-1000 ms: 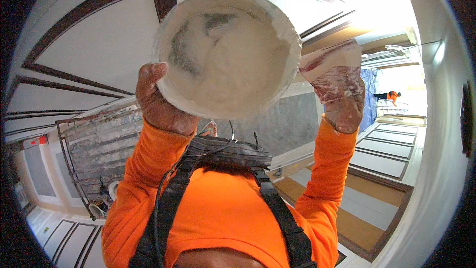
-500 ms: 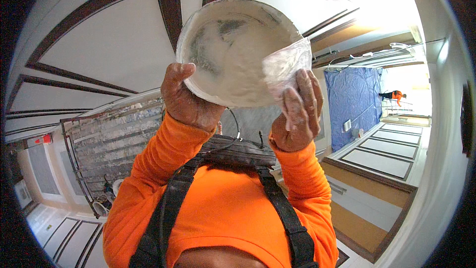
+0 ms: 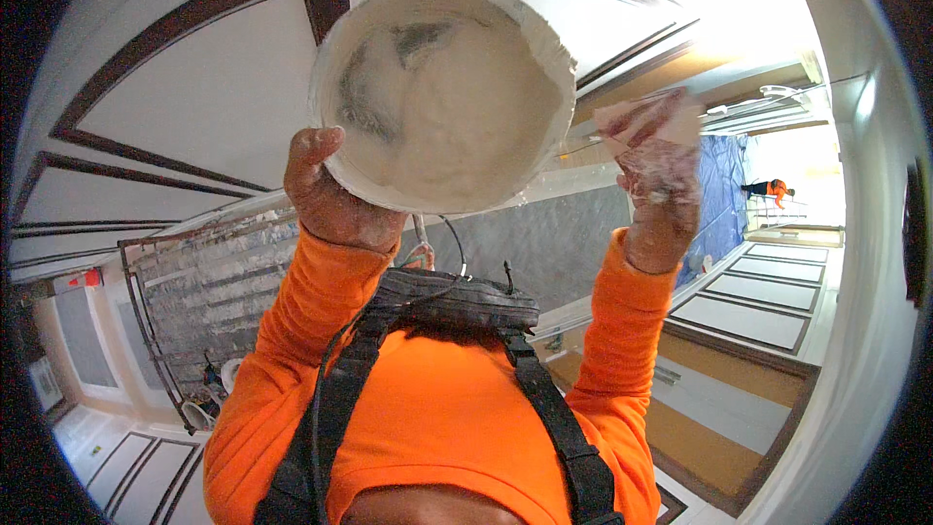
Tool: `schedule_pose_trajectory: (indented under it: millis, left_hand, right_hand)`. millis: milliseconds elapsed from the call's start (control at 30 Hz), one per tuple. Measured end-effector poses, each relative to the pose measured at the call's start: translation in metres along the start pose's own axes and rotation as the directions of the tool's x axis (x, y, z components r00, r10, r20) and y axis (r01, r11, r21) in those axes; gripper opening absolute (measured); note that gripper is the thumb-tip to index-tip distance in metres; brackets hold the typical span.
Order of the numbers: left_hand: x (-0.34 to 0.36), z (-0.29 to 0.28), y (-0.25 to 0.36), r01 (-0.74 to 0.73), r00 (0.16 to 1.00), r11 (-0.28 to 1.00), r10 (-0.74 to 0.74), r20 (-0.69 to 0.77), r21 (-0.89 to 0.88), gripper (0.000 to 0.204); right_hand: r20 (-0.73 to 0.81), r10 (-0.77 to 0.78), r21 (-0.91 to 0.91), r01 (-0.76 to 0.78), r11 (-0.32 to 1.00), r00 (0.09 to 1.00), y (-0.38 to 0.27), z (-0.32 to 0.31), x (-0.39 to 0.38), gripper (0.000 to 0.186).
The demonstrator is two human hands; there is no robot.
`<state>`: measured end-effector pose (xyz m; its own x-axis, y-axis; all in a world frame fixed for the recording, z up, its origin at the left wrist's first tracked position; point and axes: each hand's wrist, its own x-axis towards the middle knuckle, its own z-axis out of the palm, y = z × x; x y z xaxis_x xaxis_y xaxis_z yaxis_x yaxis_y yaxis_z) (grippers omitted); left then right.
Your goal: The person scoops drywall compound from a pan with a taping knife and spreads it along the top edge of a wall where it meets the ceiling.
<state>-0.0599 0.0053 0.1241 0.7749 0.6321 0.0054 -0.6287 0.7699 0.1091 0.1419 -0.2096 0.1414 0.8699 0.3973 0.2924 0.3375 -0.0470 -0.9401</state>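
My left hand [image 3: 335,194] grips a round, off-white bucket [image 3: 556,51] by its near left rim, thumb over the edge. The bucket tilts so that its inside faces me. Creamy white compound [image 3: 466,122] coats the bottom, with darker streaks at the upper left. Off the bucket's right side, my right hand [image 3: 663,199] is closed on a thin, flat, pinkish spreader-like piece [image 3: 649,123] smeared with white. Motion blurs this piece and the fingers, so its exact kind is unclear. White residue covers those fingers.
Behind the bucket stand white wall panels [image 3: 209,78] with dark trim. Splattered planks [image 3: 224,277] lie at left beside a dark rail [image 3: 146,331]. Blue sheeting [image 3: 714,194] covers floor at right, and another person [image 3: 773,189] in orange is farther off. A black pouch [image 3: 452,299] hangs at my chest.
My right hand has drawn the flat piece away from the bucket's rim, up and to the right. The bucket and my left hand have shifted slightly left.
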Motion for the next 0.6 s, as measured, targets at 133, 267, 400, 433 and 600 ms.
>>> schedule_pose_trajectory:
  millis: [133,267,400,433,600]
  left_hand:
    - [0.004,-0.006,-0.013,0.023,0.994,0.999,-0.017,-0.105,0.048,0.056]
    - [0.004,0.002,-0.024,0.064,0.996,0.997,-0.061,-0.06,0.043,0.058]
    - [0.006,0.002,-0.03,0.062,0.997,0.998,-0.062,-0.045,-0.017,0.06]
    - [0.007,0.002,-0.031,0.04,0.997,0.999,-0.04,-0.066,0.008,0.06]
    - [0.007,0.0,-0.031,0.05,0.995,0.997,-0.045,-0.085,0.062,0.062]
  right_hand:
    - [-0.019,0.058,0.449,-0.043,0.892,0.998,-0.058,0.014,-0.003,0.028]
    - [-0.095,-0.141,0.086,0.149,0.985,0.985,-0.051,0.027,-0.008,0.035]
    - [-0.203,-0.159,0.172,0.195,0.966,0.966,-0.034,0.058,-0.042,0.033]
    - [-0.206,-0.215,0.127,0.244,0.961,0.955,-0.03,0.062,-0.047,0.032]
    - [0.229,-0.623,-0.445,0.65,0.616,0.748,-0.026,0.061,-0.045,0.035]
